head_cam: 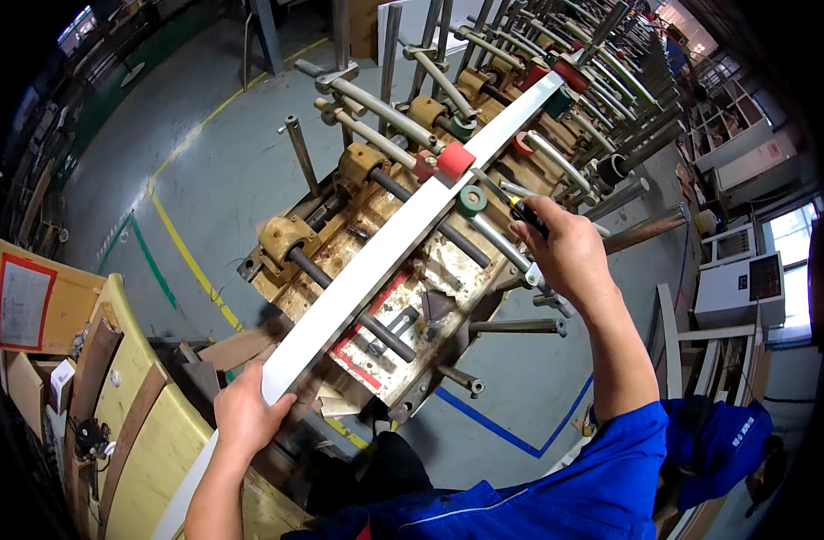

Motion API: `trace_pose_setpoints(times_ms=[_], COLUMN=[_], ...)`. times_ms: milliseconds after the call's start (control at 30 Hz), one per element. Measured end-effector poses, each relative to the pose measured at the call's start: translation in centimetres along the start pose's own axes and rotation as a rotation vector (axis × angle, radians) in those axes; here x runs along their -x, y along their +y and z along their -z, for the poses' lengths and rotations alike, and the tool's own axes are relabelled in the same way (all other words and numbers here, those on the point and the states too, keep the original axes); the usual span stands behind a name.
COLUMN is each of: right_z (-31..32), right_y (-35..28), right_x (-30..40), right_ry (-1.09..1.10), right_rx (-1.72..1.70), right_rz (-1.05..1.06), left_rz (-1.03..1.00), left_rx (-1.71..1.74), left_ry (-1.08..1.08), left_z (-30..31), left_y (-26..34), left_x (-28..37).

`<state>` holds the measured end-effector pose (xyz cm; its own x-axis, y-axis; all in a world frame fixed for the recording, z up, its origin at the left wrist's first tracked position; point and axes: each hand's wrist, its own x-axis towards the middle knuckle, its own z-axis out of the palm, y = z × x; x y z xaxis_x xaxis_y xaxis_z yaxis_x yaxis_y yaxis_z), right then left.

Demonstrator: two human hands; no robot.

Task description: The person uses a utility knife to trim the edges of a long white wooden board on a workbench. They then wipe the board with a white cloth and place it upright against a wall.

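A long white strip point(378, 260) runs diagonally over the machine bed, from the far rollers down past my left side. My left hand point(248, 412) grips its near part, thumb on the right edge. In my right hand point(566, 246) is a knife point(524, 210) with a black-and-yellow handle. Its thin metal blade points to the strip's right edge, close to a red roller point(455, 160); whether it touches cannot be told. A green roller point(472, 200) on a metal arm sits just below the blade. The strip passes above several dark horizontal bars point(387, 337).
Rows of roller arms point(378, 111) and posts flank the strip. Metal posts point(520, 327) jut out on the machine's right side. A yellow curved panel point(162, 445) with wooden strips stands at lower left. Someone in blue clothing point(719, 445) is at lower right. Tape lines mark the grey floor point(216, 175).
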<state>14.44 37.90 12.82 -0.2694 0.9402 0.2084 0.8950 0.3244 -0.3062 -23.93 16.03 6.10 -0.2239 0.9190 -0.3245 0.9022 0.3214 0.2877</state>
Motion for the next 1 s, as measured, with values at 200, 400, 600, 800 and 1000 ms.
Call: trace_pose_setpoints(times_ms=[200, 400, 600, 800, 1000], right_z=[-1.1, -2.1, -3.3, -4.2, -5.4], right_y=[-1.0, -1.7, -2.2, -3.3, -5.0], right_x=[-1.1, -1.7, -2.3, -1.9, -1.2], right_ry=[-0.059, -0.085, -0.107, -0.135, -0.168], right_rx=[0.069, 0.105, 0.123, 0.151, 0.155], right_rz=[-0.012, 0.053, 0.085, 0.118, 0.174], left_rz=[0.006, 0.045, 0.087, 0.103, 0.104], left_rx=[0.09, 0.11, 0.105, 0.112, 0.117], left_ry=[0.036, 0.016, 0.003, 0.011, 0.033], left_z=[0.0, -0.2, -0.3, -0.7, -0.4], left_y=[-1.6, -3.4, -5.1, -7.0, -8.1], left_x=[1.5, 2.8, 4.0, 5.6, 6.8])
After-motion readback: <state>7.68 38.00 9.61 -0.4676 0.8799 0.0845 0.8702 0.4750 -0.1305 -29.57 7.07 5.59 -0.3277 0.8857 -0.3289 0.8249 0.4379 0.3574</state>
